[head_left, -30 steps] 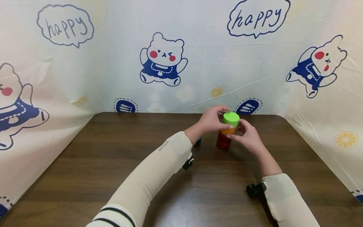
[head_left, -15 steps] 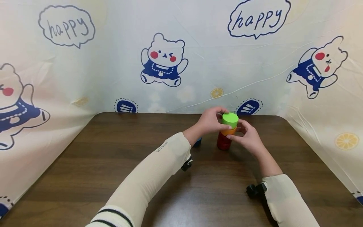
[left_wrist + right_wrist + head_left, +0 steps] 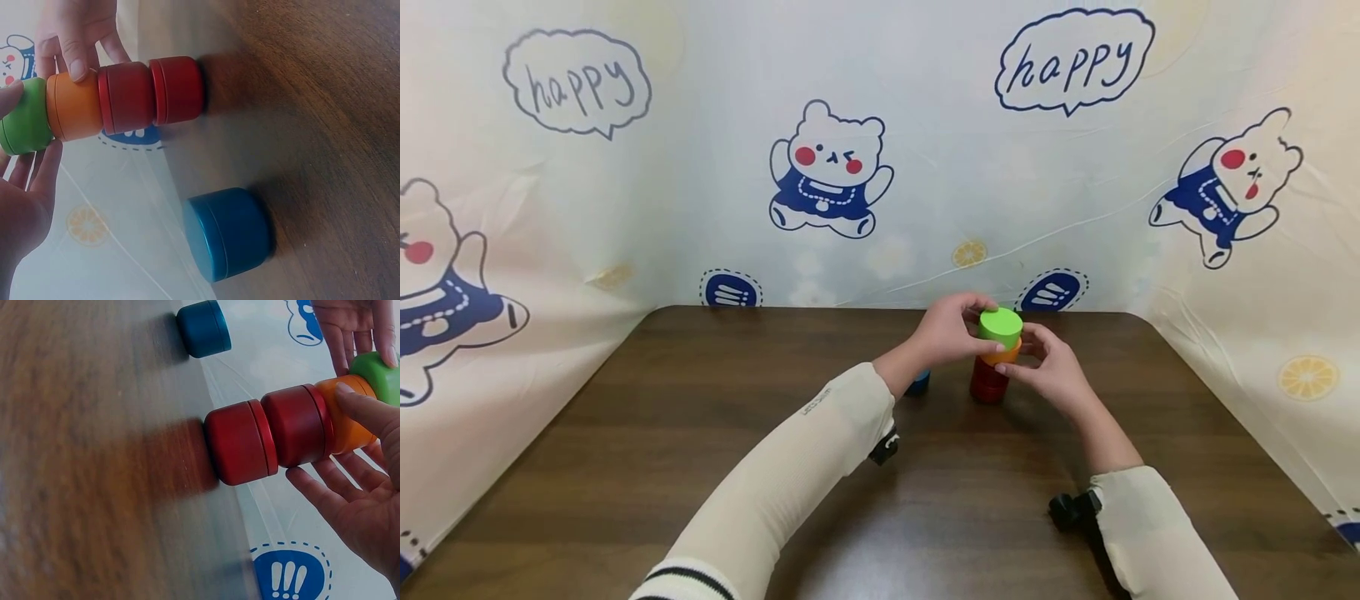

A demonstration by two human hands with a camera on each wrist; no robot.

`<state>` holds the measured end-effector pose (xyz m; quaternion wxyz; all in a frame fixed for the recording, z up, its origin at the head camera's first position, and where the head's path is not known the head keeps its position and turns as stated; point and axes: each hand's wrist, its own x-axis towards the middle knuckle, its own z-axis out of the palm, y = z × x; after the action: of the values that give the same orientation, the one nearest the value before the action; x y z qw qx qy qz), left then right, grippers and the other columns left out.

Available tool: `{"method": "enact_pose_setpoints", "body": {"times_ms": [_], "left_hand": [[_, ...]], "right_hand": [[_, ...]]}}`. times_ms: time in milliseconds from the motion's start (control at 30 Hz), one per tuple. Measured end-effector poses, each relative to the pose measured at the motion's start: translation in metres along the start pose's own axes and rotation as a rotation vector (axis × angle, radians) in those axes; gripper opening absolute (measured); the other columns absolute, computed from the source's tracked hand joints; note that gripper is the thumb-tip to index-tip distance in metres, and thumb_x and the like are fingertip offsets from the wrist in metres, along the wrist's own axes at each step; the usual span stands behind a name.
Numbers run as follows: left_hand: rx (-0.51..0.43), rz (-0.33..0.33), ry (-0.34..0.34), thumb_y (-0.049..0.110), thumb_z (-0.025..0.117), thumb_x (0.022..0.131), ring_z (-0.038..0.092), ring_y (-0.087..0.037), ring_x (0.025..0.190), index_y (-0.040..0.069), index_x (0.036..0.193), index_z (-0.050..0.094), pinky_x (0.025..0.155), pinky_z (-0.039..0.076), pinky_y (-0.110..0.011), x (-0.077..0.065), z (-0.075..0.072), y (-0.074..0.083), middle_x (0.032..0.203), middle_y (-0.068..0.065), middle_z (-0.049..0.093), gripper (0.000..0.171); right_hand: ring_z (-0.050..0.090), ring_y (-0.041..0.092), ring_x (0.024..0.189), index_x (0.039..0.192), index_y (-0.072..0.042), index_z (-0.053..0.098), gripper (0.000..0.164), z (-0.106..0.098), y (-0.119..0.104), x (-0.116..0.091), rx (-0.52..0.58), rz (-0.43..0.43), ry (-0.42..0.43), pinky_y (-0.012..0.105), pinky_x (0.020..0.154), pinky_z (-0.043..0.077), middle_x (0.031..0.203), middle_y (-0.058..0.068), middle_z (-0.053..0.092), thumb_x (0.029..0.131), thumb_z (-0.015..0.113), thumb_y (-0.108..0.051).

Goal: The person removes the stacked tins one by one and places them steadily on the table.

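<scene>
Toward the back of the table stands a stack of small round lidded tins. Its bottom red tin [image 3: 178, 90] bears a second red tin [image 3: 128, 98], then an orange tin [image 3: 75, 105], with a green tin [image 3: 1000, 327] on top. My left hand [image 3: 946, 331] grips the green tin between thumb and fingers. Just below, my right hand [image 3: 1054, 371] holds the orange tin, its thumb across the near side and its fingers behind. The stack leans slightly in the head view. A blue tin [image 3: 231, 232] stands apart to the left, partly hidden by my left wrist in the head view.
The brown wooden table [image 3: 737, 433] ends at a back edge close behind the stack. A pale cloth backdrop [image 3: 715, 200] with printed bears hangs behind and on both sides. A black wrist camera [image 3: 1072, 510] sits below my right sleeve.
The head view has tilted slightly upward, so everything sits a little lower. The green tin has shifted slightly left over the orange one. Both hands keep their hold.
</scene>
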<state>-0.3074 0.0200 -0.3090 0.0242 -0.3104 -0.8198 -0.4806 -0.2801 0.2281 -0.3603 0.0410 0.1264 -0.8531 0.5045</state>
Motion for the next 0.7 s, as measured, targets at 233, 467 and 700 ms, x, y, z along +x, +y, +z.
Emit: {"method": "enact_pose_setpoints", "body": {"times_ms": [233,467,700], "left_hand": [[-0.006,-0.019,0.01,0.015,0.084,0.078,0.063,-0.014,0.097,0.006,0.12,0.062,0.08,0.052,-0.017,-0.007,-0.003,-0.002,0.118,-0.004,0.063,0.048],[-0.013,-0.033,0.001,0.017,0.084,0.078,0.062,-0.015,0.099,0.006,0.12,0.062,0.081,0.053,-0.019,-0.011,-0.008,-0.001,0.118,-0.004,0.063,0.049],[-0.011,-0.044,0.013,0.017,0.085,0.077,0.063,-0.015,0.098,0.007,0.121,0.062,0.081,0.054,-0.02,-0.017,-0.016,-0.001,0.118,-0.004,0.063,0.051]], "right_hand": [[0.049,0.039,0.125,0.142,-0.008,0.042,0.067,0.001,0.002,-0.001,-0.007,0.002,-0.007,0.052,0.098,0.046,0.138,0.019,0.05,0.085,0.077,-0.016],[0.052,0.036,0.122,0.14,-0.01,0.044,0.068,0.002,0.007,0.0,-0.02,-0.023,0.013,0.051,0.098,0.047,0.136,0.015,0.053,0.084,0.079,-0.023],[0.052,0.036,0.121,0.14,-0.013,0.045,0.068,0.003,0.006,0.001,-0.027,-0.026,0.011,0.052,0.097,0.047,0.136,0.014,0.054,0.083,0.08,-0.028]]}}
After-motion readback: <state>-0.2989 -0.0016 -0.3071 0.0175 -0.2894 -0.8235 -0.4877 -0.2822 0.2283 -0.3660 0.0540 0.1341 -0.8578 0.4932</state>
